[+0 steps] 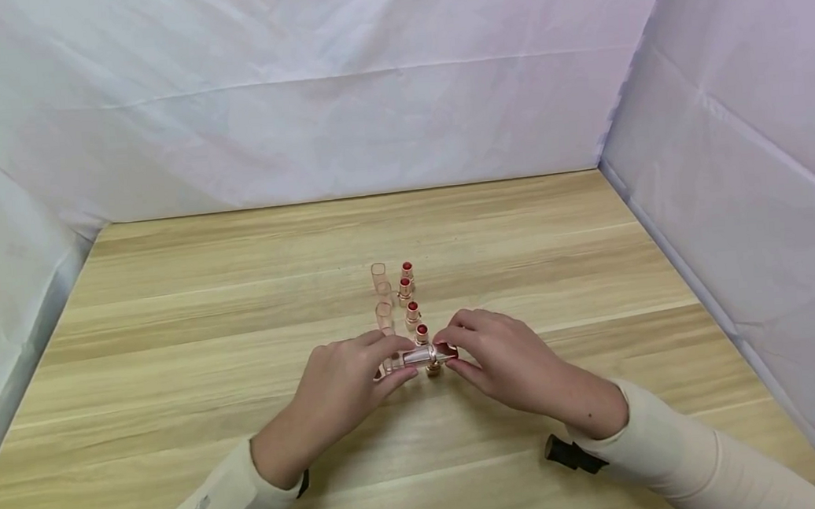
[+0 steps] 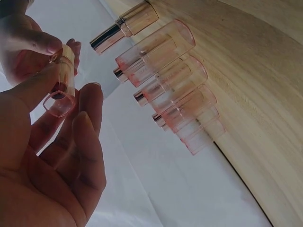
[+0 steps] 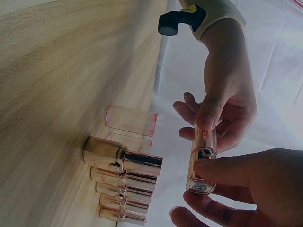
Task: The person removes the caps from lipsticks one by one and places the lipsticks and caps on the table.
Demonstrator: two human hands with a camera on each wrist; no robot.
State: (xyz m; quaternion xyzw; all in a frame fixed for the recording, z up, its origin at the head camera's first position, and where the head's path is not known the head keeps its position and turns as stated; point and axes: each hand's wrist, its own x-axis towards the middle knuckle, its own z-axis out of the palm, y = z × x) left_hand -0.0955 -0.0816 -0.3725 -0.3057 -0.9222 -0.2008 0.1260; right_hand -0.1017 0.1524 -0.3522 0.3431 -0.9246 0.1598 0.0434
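Observation:
Both hands hold one lipstick (image 1: pixel 422 355) sideways between them, raised above the table. My left hand (image 1: pixel 345 375) pinches its clear pinkish cap (image 2: pixel 60 105) between thumb and fingers. The cap surrounds the tube's inner part. At the other end, my right hand (image 1: pixel 503 358) pinches the shiny gold base (image 3: pixel 203 170) between thumb and fingertips; a round label shows on its bottom in the right wrist view. Directly below and beyond the hands, several uncapped lipstick tubes (image 1: pixel 412 311) stand upright in a row, gold with dark red tops.
Left of the tubes, several clear caps (image 1: pixel 383 314) stand in a second row, the nearest partly hidden by my left hand. The wooden table (image 1: pixel 205 300) carries both rows. White cloth (image 1: pixel 342 133) hangs behind it and at both sides.

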